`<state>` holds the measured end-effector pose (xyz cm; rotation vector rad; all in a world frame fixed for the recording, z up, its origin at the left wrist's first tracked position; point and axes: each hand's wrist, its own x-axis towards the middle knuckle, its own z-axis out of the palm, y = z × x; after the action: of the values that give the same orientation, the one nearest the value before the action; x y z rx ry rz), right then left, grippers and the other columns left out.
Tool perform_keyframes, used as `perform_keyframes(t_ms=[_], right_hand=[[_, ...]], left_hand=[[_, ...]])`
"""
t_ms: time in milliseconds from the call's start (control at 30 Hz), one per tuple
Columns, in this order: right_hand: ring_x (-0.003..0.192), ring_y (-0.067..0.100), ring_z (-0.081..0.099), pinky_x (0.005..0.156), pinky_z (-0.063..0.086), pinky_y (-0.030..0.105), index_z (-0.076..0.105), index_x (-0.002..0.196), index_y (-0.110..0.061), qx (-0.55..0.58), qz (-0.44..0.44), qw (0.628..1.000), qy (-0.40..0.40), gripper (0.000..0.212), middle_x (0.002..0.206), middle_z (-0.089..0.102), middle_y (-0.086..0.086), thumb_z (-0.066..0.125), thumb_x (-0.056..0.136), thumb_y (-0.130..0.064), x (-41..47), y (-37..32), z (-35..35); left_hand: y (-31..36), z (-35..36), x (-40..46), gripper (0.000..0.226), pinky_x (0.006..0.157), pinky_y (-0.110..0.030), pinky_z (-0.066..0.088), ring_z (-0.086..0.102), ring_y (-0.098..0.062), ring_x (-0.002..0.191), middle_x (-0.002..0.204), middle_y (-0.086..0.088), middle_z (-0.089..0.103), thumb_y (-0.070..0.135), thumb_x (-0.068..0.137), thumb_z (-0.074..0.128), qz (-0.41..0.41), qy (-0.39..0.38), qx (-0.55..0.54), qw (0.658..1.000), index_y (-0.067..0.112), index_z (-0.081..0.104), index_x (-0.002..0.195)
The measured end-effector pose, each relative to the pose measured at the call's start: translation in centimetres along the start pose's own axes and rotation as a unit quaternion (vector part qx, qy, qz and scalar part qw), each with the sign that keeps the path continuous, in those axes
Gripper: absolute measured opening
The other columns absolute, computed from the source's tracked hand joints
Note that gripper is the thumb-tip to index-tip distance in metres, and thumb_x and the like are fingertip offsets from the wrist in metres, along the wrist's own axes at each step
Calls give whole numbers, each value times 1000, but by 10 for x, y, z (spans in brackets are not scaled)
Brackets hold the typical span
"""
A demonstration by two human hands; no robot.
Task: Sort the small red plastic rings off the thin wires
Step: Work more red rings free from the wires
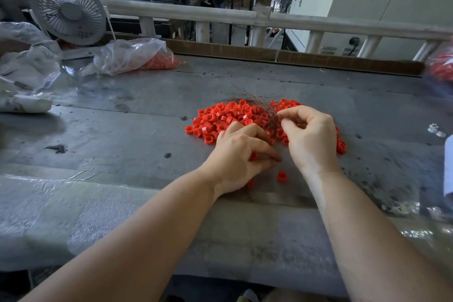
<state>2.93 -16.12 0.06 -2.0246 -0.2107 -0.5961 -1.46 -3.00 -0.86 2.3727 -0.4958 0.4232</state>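
A heap of small red plastic rings (220, 119) lies on the grey metal table (127, 130). A tangle of thin brown wires (255, 103) lies across the heap's far side. My right hand (311, 140) sits over the right part of the heap, its thumb and fingers curled and pinching the wires near their lower end. My left hand (239, 154) rests at the heap's near edge with fingers curled round a red ring (253, 156). One loose ring (282, 176) lies between my wrists.
A clear plastic bag of red rings (137, 56) lies at the back left beside a small grey fan (68, 10). Crumpled plastic (27, 61) covers the left. Another bag of rings (441, 68) sits at the right edge. A cardboard strip (294, 55) borders the table's far side.
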Motion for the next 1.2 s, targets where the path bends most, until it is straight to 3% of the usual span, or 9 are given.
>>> perform_keyframes(t_ms=[133, 300, 400, 500, 633, 733, 933, 1200], right_hand=[[66, 0, 58, 61, 43, 4, 67, 77, -24, 17, -5, 1000, 10, 23, 70, 61, -18, 59, 84, -3, 1, 0, -1], [61, 0, 56, 59, 42, 5, 67, 75, -24, 32, 3, 999, 5, 24, 67, 62, -17, 60, 83, -2, 0, 1, 0], [59, -2, 56, 59, 42, 4, 67, 75, -24, 38, 3, 999, -2, 24, 67, 62, -16, 61, 83, -2, 0, 2, 1], [62, -3, 57, 61, 42, 3, 68, 77, -23, 46, -2, 999, -9, 23, 69, 62, -16, 61, 83, -2, 0, 1, 1], [59, 1, 54, 59, 40, 5, 68, 75, -21, 61, -9, 998, -25, 22, 68, 63, -13, 61, 82, -2, 0, -1, 2], [60, -2, 54, 60, 40, 7, 69, 77, -19, 72, -14, 996, -43, 20, 68, 64, -12, 62, 83, -2, -1, -4, 2], [69, -4, 58, 68, 42, 7, 70, 81, -15, 85, -40, 993, -76, 17, 75, 66, -11, 62, 84, 0, -4, -9, 2], [74, -4, 58, 71, 42, 7, 71, 80, -16, 73, -69, 989, -106, 18, 77, 65, -13, 63, 83, 0, -8, -12, 2]], left_hand=[[4, 3, -2, 17, 93, -30, 19, 34, -12, 98, 98, 22, 52, 35, 81, 67, 26, -54, 3, 998, 33, 73, 97], [0, 6, -1, 19, 90, -34, 22, 31, -8, 93, 99, 14, 58, 37, 80, 68, 29, -100, 43, 994, 33, 71, 99], [-3, 6, 1, 14, 89, -32, 28, 36, -6, 90, 89, 15, 55, 29, 81, 69, 16, -67, 19, 997, 26, 71, 95], [-7, 1, 4, 16, 83, -11, 39, 51, 4, 84, 86, 19, 60, 13, 81, 69, -40, 12, -102, 994, 22, 70, 94], [-10, -4, 4, 27, 75, -20, 53, 60, 3, 76, 79, 16, 63, 3, 80, 68, -115, 90, -247, 958, 29, 66, 84], [-12, -4, 5, 29, 69, -15, 52, 60, 5, 73, 80, 11, 63, -3, 79, 67, -134, 118, -298, 938, 25, 65, 85], [-21, -5, 7, 25, 72, -25, 53, 67, -17, 79, 85, -4, 68, -5, 77, 68, -183, 136, -407, 884, 18, 68, 87], [-26, -5, 7, 33, 79, -24, 51, 67, -10, 87, 86, 5, 72, -6, 74, 69, -173, 144, -409, 884, 24, 70, 84]])
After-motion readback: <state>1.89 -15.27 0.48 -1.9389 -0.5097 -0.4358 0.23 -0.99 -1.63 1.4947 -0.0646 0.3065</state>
